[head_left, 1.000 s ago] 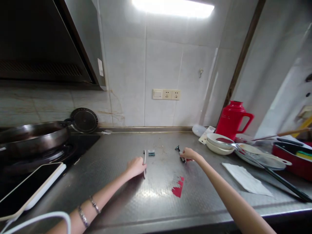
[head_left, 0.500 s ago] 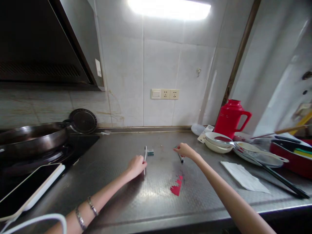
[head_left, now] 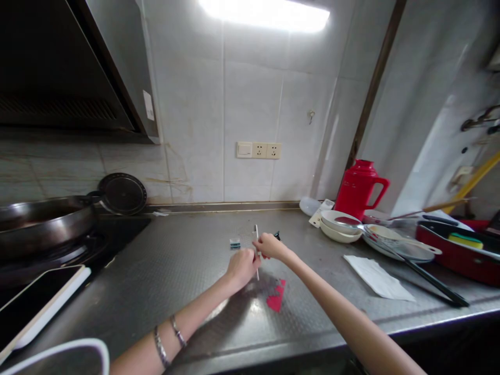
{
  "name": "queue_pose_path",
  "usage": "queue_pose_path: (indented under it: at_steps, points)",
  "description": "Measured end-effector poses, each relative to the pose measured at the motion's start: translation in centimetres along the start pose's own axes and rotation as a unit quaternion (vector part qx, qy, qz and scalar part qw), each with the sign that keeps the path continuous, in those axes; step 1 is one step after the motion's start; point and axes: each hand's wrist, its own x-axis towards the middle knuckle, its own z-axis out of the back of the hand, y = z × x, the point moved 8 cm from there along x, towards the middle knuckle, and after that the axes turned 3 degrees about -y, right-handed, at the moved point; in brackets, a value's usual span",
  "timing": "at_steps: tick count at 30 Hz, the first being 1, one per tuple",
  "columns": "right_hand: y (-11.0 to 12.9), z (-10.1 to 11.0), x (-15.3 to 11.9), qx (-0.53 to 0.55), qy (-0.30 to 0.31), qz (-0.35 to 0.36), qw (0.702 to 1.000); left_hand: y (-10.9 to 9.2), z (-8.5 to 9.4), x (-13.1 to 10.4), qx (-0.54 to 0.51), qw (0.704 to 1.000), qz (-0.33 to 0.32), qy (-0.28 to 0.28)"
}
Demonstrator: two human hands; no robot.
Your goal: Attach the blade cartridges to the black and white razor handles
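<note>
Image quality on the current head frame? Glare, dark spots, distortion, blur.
Head view: lamp clipped to white, with glare on the counter beside the red scrap. Head view: hood mostly near-black. Head view: wide-angle look, pipe leaning. Head view: left hand and right hand small, slightly soft; finger detail unclear.

Metal countertop (head_left: 187, 245) (finely textured), red scrap (head_left: 275, 301), white paper (head_left: 378, 278), stacked bowls (head_left: 339, 235)
</note>
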Motion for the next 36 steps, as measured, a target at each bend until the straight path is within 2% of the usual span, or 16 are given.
queue_pose_path:
  at_steps: [4, 7, 11, 15, 17, 20, 27, 36]
  points:
    - [-1.8, 1.0, 0.1, -0.040, 0.000, -0.020, 0.999, -0.6, 0.0, 0.3, -0.002, 0.999, -0.037, -0.003]
    - [-5.1, 2.5, 0.5, -0.072, 0.004, -0.051, 0.996, 0.3, 0.4, 0.9, 0.000, 0.998, -0.063, -0.012]
    - [-10.2, 3.9, 0.3, -0.106, 0.031, -0.087, 0.990, 3.6, 2.2, 2.4, 0.015, 0.992, -0.098, -0.073]
    - [-13.4, 3.3, -0.6, -0.134, 0.072, -0.109, 0.982, 7.9, 1.9, 4.1, 0.011, 0.993, -0.096, -0.065]
    - [-14.0, 2.6, -0.9, -0.143, 0.090, -0.111, 0.979, 9.8, 1.0, 4.8, -0.001, 0.996, -0.079, -0.042]
    - [-14.3, 1.5, -0.6, -0.153, 0.103, -0.110, 0.977, 11.1, -0.4, 5.5, -0.004, 0.997, -0.073, -0.009]
    - [-14.8, 0.4, 1.0, -0.173, 0.116, -0.120, 0.971, 11.3, -1.7, 6.1, -0.029, 0.997, -0.069, 0.002]
    - [-14.8, 0.4, 0.6, -0.191, 0.116, -0.138, 0.965, 10.9, -1.6, 5.9, -0.087, 0.993, -0.074, 0.001]
